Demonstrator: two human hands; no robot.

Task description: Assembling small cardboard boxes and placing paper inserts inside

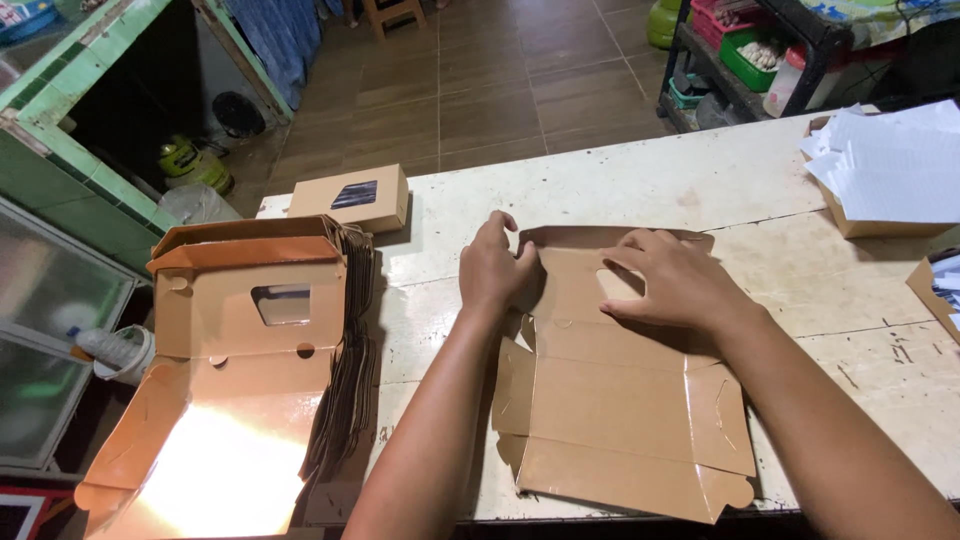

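Stack of flat box blanks point(250, 380) at left w/ folded windowed box point(350, 197) behind; white paper sheets point(890, 165) at right.

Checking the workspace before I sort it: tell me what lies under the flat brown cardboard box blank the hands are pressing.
The flat brown cardboard box blank lies directly on the worn white table. Whether anything thin sits beneath it cannot be seen; the cardboard covers that patch.

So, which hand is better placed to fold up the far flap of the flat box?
Probably the left hand: its fingers already curl at the far left edge of the flat cardboard box. The right hand lies flat on the window panel, holding it down.
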